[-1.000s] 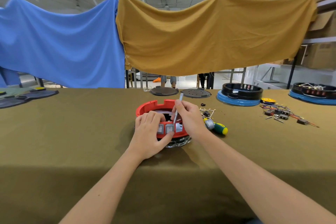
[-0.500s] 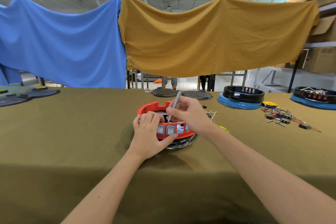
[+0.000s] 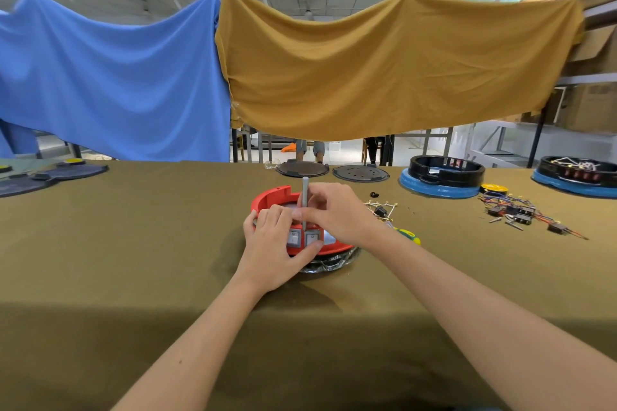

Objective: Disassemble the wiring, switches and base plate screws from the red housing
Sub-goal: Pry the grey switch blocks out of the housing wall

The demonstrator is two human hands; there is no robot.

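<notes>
Red housing (image 3: 272, 198) sits mid-table on the olive cloth, the left hand (image 3: 273, 243) clamping its near wall beside the switches (image 3: 312, 237), the right hand (image 3: 334, 210) pinching a thin grey tool (image 3: 304, 200) upright. It looks like light, rigid plastic that would skid, so bracing that wall seems right, and the switches look snap-fitted and may crack if pried hard

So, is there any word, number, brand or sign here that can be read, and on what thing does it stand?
None can be read.
Switches in the red housing: faint marks on the rockers, too small to read.
Cardboard boxes on the shelf: no print legible.
Black housings, screwdriver, grey tool, loose switches: no lettering visible.
</notes>
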